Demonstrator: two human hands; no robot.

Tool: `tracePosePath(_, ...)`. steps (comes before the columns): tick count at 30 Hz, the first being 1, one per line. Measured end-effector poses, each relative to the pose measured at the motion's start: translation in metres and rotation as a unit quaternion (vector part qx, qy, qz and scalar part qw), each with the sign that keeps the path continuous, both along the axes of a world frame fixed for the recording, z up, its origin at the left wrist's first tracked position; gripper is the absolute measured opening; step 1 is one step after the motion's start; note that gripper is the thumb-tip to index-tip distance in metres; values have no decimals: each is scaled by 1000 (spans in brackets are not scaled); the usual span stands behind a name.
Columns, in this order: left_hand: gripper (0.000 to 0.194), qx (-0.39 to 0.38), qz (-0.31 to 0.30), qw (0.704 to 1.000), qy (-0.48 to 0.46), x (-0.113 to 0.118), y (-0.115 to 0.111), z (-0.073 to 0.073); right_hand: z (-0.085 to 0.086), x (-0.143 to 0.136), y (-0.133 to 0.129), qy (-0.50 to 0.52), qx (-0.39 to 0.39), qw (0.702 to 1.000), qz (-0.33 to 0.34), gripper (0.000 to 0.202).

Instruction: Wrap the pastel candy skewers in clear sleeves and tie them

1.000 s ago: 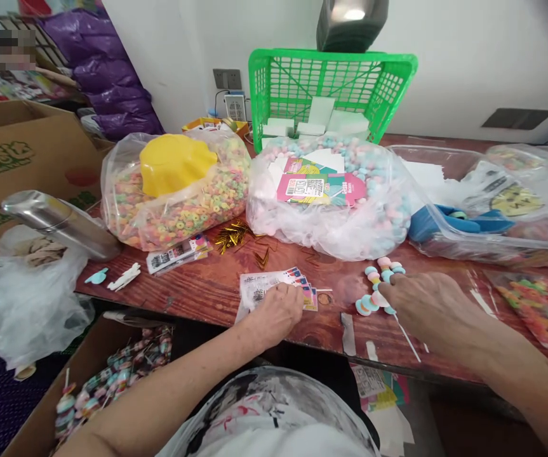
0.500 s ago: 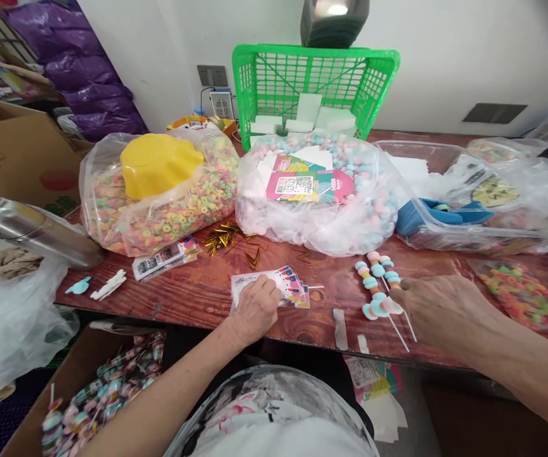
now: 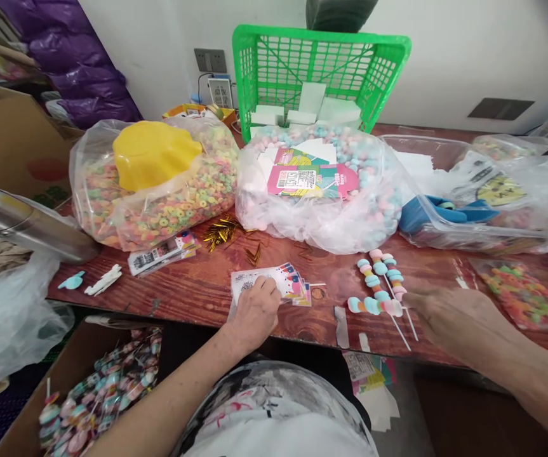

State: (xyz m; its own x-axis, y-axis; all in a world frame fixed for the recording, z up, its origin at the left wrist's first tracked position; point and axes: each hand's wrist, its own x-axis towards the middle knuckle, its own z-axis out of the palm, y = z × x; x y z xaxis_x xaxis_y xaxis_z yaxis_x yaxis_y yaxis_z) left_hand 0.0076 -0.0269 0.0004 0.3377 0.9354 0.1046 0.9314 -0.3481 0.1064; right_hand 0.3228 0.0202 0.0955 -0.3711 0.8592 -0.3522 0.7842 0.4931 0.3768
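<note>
My left hand (image 3: 257, 308) rests closed on a fanned stack of printed clear plastic bags (image 3: 290, 282) near the table's front edge. Its fingers are bent over the bags, and the thumb side is partly hidden. To the right, two candy skewers (image 3: 390, 273) with blue and pink pieces lie side by side, their white sticks towards me. Across them, close above the table, a third candy skewer (image 3: 369, 306) points left. My right hand (image 3: 449, 314) is closed at its right end, where the stick disappears into the fingers.
Behind are a bag of ring candies (image 3: 197, 197) with a yellow bowl (image 3: 154, 155), a bag of pink-blue candies (image 3: 369, 216), a green basket (image 3: 321, 38) and a clear tub (image 3: 474, 236). A steel flask (image 3: 30, 225) leans left; a box of skewers (image 3: 102, 393) stands below.
The third candy skewer has swung to lie more level, its tip further left. My right hand has shifted slightly. My left hand stays on the bags, and the view has tilted a little.
</note>
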Motion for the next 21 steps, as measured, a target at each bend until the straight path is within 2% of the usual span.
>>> tracePosePath(3,18,29,5,999,-26,-5,3,-6,-1,0,-3,-40,-9,999,-10,37)
tracePosePath(6,20,40,3,999,-33,-8,3,-8,-3,-1,-5,-27,18,999,28,32)
tracePosePath(12,21,-20,-30,997,-68,-13,0,0,-9,-18,-12,24,99,987,128,22)
tracePosePath(16,27,-38,-35,994,-101,-19,3,1,-3,-39,-22,33,110,978,174,22)
tracePosePath(21,24,-14,-26,993,-110,-21,6,-4,4,-61,-32,0,86,983,164,27)
